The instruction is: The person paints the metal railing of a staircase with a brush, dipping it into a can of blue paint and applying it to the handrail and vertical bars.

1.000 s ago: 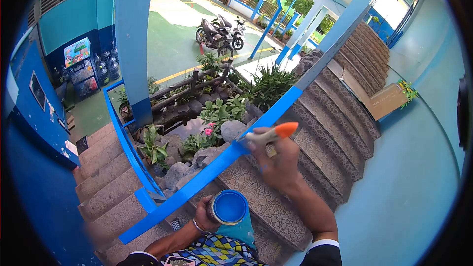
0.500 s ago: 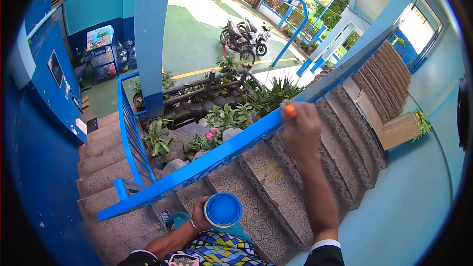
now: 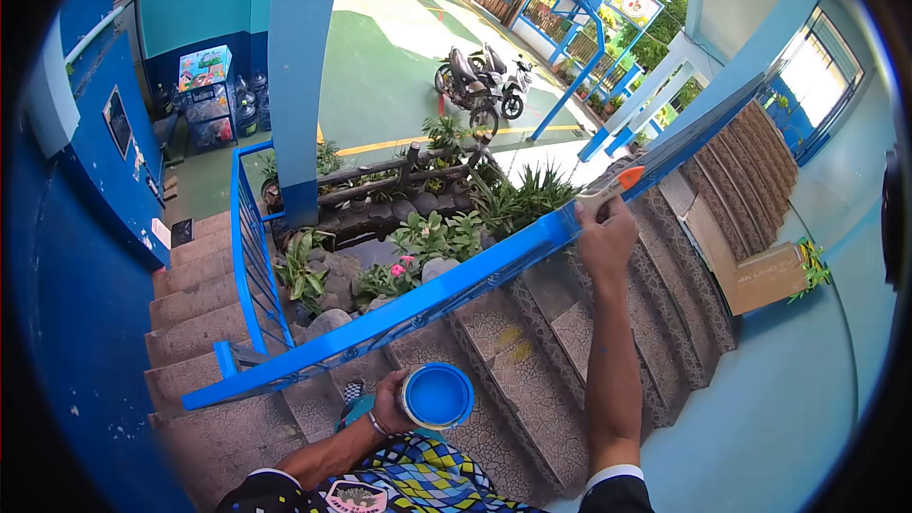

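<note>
Right hand point(image 3: 605, 239) closed around paintbrush point(image 3: 610, 185) (orange-tipped handle), bristles on the blue handrail point(image 3: 456, 283) at 1 o'clock; left hand point(image 3: 388, 406) grips open can of blue paint point(image 3: 436, 396) at 6 o'clock, over stone stairs point(image 3: 532, 361); motorcycles point(image 3: 480, 81) at 12 o'clock.

Bright daylight, strongest from the open yard point(image 3: 399, 47) ahead. Near-white glare on its far pavement. Shade under the roof, soft shadows on the stairs point(image 3: 532, 361). Heavy fisheye bending, black corners. Mostly sharp, softer toward the rim.
</note>
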A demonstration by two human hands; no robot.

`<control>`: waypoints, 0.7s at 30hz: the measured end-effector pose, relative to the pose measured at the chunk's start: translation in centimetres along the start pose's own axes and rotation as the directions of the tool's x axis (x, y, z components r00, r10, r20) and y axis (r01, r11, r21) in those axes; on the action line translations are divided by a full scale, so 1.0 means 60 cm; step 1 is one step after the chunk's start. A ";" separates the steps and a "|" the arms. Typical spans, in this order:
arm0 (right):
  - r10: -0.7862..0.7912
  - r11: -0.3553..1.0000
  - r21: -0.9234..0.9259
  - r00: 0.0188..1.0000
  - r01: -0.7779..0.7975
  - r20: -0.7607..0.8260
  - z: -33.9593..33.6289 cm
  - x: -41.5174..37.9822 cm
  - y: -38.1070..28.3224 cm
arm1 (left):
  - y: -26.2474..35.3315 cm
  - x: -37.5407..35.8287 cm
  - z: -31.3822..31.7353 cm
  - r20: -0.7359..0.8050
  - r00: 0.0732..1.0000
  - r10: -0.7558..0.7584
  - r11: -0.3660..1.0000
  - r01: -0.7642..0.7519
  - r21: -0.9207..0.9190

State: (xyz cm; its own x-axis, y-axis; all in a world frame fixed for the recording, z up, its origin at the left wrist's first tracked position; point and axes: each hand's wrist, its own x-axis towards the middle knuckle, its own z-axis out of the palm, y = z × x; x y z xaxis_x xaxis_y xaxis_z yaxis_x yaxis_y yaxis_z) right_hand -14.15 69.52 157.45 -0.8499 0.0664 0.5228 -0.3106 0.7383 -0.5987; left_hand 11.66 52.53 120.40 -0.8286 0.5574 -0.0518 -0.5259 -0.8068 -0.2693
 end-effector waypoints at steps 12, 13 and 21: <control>-0.560 0.824 0.044 0.798 0.565 0.224 0.053 -0.152 -0.044 | 0.038 0.059 0.034 -0.138 0.983 -0.120 0.990 0.128 0.051; -0.526 0.850 0.169 0.820 0.499 0.226 0.058 -0.169 -0.046 | 0.038 0.065 0.033 -0.168 0.979 -0.119 0.991 0.128 0.046; 0.035 0.999 -0.030 0.982 -0.041 -0.188 -0.024 0.070 0.044 | 0.052 0.065 0.019 -0.114 0.964 -0.241 0.971 0.239 -0.027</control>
State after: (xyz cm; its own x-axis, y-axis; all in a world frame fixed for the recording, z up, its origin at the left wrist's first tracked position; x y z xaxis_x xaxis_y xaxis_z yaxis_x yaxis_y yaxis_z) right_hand -17.91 72.71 158.98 -0.7648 0.2170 0.6067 -0.2629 0.7545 -0.6013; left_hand 6.56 52.00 120.44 -0.6501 0.7538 -0.0952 -0.7035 -0.6446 -0.2993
